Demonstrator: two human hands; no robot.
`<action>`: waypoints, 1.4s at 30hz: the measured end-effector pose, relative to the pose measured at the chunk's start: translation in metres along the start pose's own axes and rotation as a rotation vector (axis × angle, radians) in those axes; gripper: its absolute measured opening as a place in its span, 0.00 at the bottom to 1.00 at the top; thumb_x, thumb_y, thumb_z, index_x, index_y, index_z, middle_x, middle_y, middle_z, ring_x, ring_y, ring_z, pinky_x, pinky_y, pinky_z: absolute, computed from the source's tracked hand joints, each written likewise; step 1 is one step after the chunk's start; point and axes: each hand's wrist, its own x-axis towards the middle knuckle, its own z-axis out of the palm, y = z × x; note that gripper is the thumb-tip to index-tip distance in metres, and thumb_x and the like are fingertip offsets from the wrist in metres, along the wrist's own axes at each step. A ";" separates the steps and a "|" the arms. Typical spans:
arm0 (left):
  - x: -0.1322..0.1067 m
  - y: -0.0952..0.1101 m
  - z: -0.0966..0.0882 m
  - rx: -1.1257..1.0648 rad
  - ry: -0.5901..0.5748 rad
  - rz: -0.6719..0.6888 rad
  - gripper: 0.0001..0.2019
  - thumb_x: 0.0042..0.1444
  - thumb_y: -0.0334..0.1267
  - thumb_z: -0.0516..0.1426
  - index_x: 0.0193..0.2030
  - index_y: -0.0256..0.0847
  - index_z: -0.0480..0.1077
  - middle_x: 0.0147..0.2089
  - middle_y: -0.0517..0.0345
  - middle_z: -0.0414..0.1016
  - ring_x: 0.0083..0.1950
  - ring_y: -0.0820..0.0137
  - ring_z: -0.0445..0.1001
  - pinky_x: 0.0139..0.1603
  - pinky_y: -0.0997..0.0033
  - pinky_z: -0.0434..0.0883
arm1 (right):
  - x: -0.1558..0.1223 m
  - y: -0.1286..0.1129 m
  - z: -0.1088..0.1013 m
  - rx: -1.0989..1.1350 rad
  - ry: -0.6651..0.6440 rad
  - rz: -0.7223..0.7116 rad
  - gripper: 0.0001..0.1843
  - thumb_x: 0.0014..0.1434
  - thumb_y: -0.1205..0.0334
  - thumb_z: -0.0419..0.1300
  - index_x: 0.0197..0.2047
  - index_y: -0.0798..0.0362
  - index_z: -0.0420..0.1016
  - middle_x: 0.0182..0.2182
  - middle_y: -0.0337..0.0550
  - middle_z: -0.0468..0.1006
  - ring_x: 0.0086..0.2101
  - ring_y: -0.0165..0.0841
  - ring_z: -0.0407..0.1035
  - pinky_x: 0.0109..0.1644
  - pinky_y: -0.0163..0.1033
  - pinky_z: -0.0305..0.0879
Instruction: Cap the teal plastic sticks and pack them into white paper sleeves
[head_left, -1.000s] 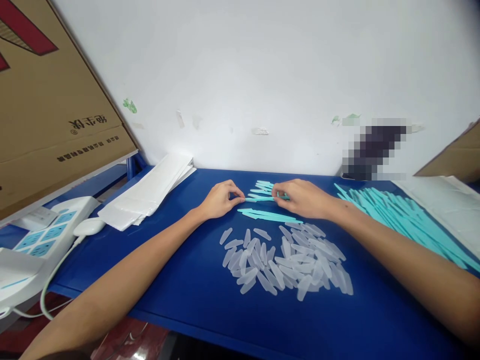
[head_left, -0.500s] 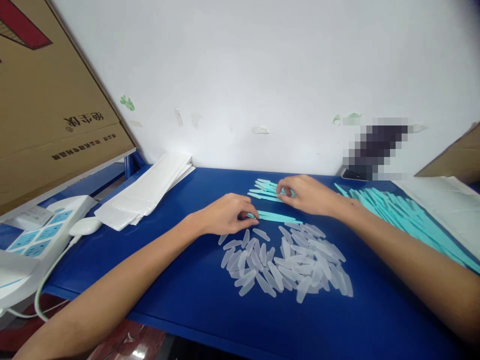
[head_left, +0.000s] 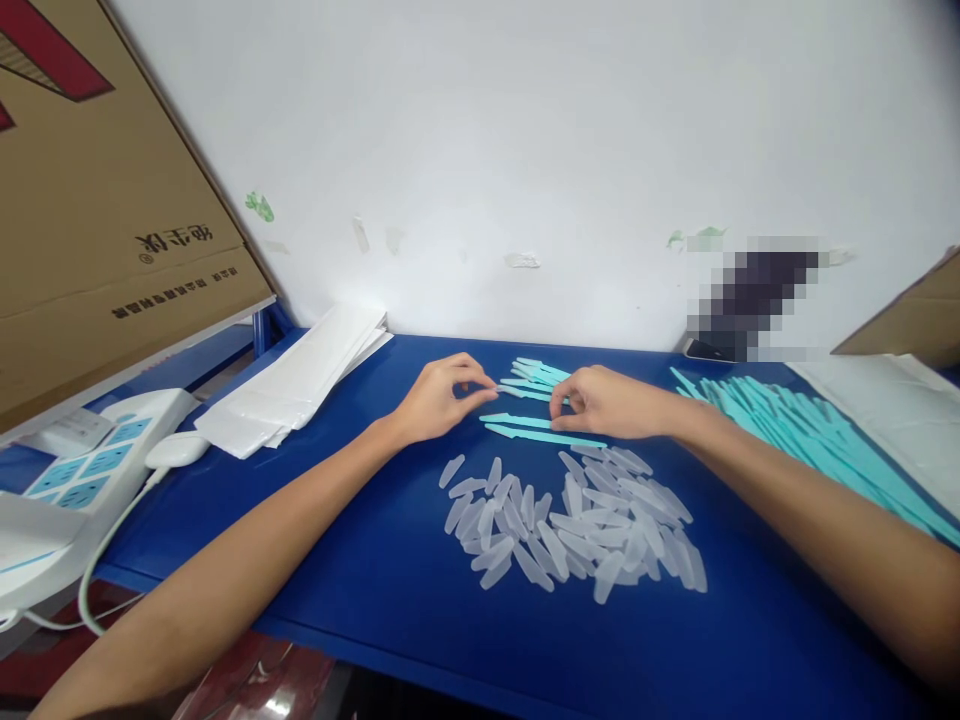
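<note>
Since half a second ago your left hand [head_left: 439, 400] has pulled back up from the edge of the clear caps [head_left: 570, 520] to about 11 o'clock of that pile, and your right hand [head_left: 607, 402] has slid down toward you a bit. Both now sit at the two ends of a teal stick [head_left: 517, 420] lying flat on the tabletop [head_left: 375, 570].

Left fingers are pinched together near the stick's left tip. Something small and clear might be between them, but honestly it's too small for me to tell. Right fingers are curled shut around the right end of the same stick, thumb and forefinger meeting on it.

A second teal stick [head_left: 551, 438] lies just below, touching the top of the cap pile. A few more sticks [head_left: 529, 375] are bunched at 12 o'clock between your hands, and a big heap of sticks [head_left: 795, 430] spreads out at 3 o'clock. White bags [head_left: 300, 380] are stacked at 10 o'clock, with a power strip [head_left: 82, 470] further left at 9.
</note>
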 end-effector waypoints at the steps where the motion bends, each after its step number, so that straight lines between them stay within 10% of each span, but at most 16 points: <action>1: 0.000 -0.006 0.000 0.008 0.018 -0.041 0.08 0.62 0.42 0.62 0.41 0.41 0.81 0.41 0.55 0.79 0.38 0.70 0.74 0.40 0.70 0.70 | 0.000 0.000 -0.001 -0.016 0.000 0.009 0.12 0.58 0.53 0.61 0.35 0.52 0.80 0.22 0.38 0.71 0.23 0.29 0.62 0.29 0.39 0.55; 25: 0.002 -0.022 0.004 -0.137 0.071 -0.209 0.12 0.55 0.40 0.67 0.45 0.40 0.81 0.41 0.55 0.83 0.40 0.67 0.77 0.43 0.67 0.70 | -0.007 0.014 -0.013 0.100 -0.056 -0.025 0.09 0.63 0.54 0.53 0.38 0.51 0.64 0.35 0.47 0.78 0.29 0.34 0.69 0.34 0.41 0.62; 42: 0.001 -0.002 0.015 -0.079 0.011 -0.019 0.06 0.58 0.36 0.66 0.41 0.41 0.81 0.41 0.53 0.82 0.41 0.66 0.75 0.42 0.66 0.72 | -0.002 0.003 -0.004 0.060 0.021 -0.089 0.09 0.65 0.57 0.53 0.37 0.52 0.68 0.30 0.43 0.76 0.29 0.32 0.66 0.34 0.39 0.58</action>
